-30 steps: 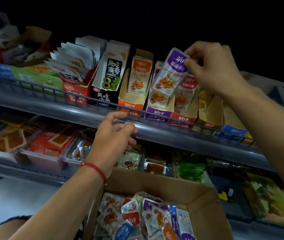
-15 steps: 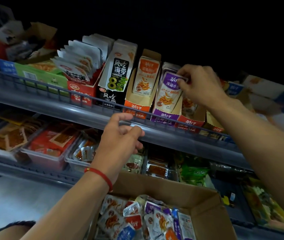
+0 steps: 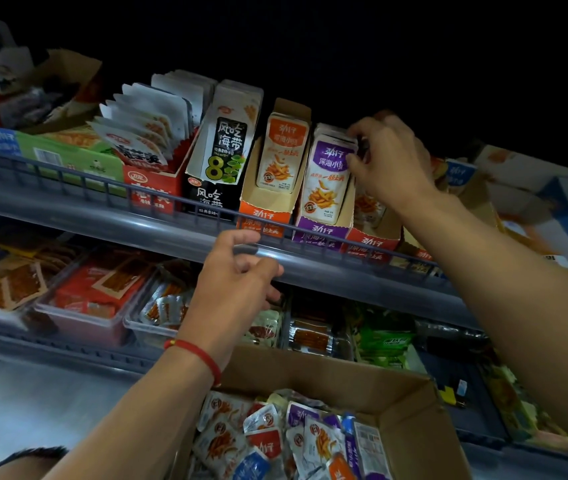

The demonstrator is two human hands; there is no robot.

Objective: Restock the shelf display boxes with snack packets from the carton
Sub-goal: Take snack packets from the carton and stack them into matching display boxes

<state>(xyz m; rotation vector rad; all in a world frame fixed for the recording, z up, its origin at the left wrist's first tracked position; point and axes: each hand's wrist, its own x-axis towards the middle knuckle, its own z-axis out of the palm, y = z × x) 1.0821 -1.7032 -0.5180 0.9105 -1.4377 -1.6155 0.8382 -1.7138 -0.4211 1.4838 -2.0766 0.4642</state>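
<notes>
the scene is a dim shop aisle, the space above the top shelf falling away into black. 2 grey shelves run slantwise across the view, each fronted by a low wire rail (image 3: 158, 194). the upper shelf (image 3: 344, 271) carries a row of upright display boxes: a red box (image 3: 151, 192) with white packets fanned out of it, a black box (image 3: 211, 199) marked with a big 8, an orange box (image 3: 265, 209), a purple box (image 3: 322, 230) and another red-fronted box (image 3: 372, 242) just beside it. further left sit a green carton (image 3: 68, 157) and a torn brown box (image 3: 64, 84) of loose wrappers.

the right hand (image 3: 391, 161) reaches over the purple box, its fingers curled on the top edge of the front purple packet (image 3: 325, 178), which stands upright inside that box against the packets behind it. the left hand (image 3: 237, 282) hangs in front of the upper shelf's front edge with fingers loosely curled, holding nothing; a red string bracelet (image 3: 199, 356) circles its wrist.

the lower shelf (image 3: 50, 341) holds clear plastic tubs (image 3: 78, 317) of red and orange snacks, then darker and green packs (image 3: 384, 341) to the right. below the arms, an open brown carton (image 3: 410, 420) is heaped with mixed snack packets (image 3: 275, 434) in white, red, purple, blue and orange. pale floor (image 3: 33, 410) shows at lower left.
</notes>
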